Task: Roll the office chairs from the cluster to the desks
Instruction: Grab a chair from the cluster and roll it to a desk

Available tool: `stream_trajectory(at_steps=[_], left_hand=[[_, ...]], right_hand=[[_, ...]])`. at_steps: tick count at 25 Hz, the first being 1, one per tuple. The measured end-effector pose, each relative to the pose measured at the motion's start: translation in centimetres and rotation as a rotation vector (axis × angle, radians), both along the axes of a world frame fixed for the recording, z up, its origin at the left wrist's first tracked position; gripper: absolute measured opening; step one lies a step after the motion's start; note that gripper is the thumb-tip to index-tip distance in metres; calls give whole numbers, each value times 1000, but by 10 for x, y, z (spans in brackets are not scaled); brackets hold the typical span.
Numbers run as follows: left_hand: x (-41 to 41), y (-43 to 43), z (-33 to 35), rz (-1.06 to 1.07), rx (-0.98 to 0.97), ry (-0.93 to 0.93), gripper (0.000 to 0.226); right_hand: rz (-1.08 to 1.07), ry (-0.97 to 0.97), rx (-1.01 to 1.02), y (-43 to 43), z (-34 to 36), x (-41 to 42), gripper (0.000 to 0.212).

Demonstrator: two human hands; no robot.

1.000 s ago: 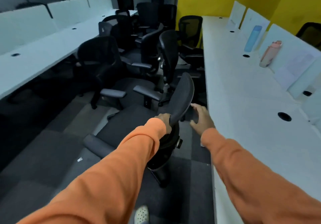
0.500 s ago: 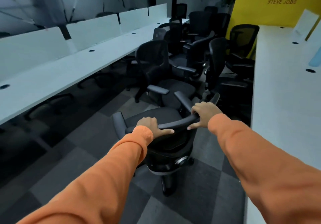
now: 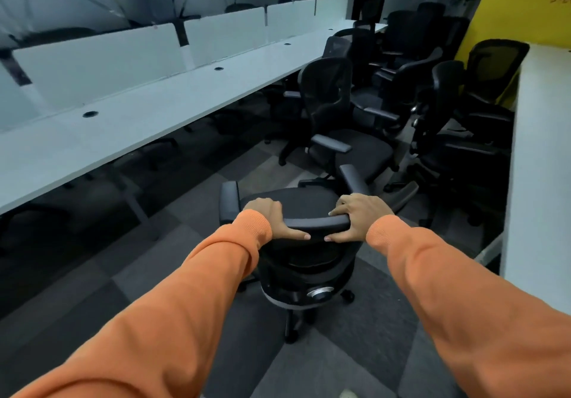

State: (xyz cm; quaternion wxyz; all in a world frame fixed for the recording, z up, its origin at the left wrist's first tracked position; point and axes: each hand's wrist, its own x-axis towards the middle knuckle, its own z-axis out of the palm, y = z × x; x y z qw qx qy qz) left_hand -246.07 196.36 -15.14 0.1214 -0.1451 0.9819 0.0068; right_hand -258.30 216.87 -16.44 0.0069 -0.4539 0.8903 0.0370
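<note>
Grips both clamped on one rail: left grip [image 3: 272, 218] at the left end and right grip [image 3: 360, 217] at the right end of the backrest [image 3: 315, 222] top edge. Fingers curled over its far side, thumbs stretched along the near side, pointing at each other, tips apart. Orange sleeves [image 3: 185, 305] down to both wrists.

Under the grips, black office chair [image 3: 304, 261], seen from behind and above, seat facing away. Grey armrests [image 3: 229, 197] jutting forward on either side, silver knob [image 3: 321, 292] low on the back, base and castors [image 3: 292, 326] on the checked grey carpet floor [image 3: 148, 274]. Placed in the aisle between the long left desk [image 3: 123, 126] and the near end of the right desk [image 3: 540, 150], closer to the right one, touching neither.

Just beyond, cluster of black chairs [image 3: 411, 88] packed toward the far end of the aisle. Nearest chair [image 3: 336, 110] just past the right armrest; contact impossible to tell.

White divider screens [image 3: 108, 61] along the left desk's far edge, round cable holes [image 3: 90, 114] in its top. Yellow wall [image 3: 509, 2] with cut-off lettering at the far right.
</note>
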Motion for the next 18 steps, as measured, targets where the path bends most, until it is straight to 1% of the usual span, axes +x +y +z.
stream_trajectory(at_steps=[3,11,18], left_hand=[[43,-15,-1,1,-16,-44,89],[151,-49,-8,131,-154,33,87],[231,-59,-12,357,-164,85,86]], right_hand=[[28,11,-27,-26,-4,42,95],[158,58,-30,-80,-8,117,96],[364,79,-42,-121,-11,167,89]])
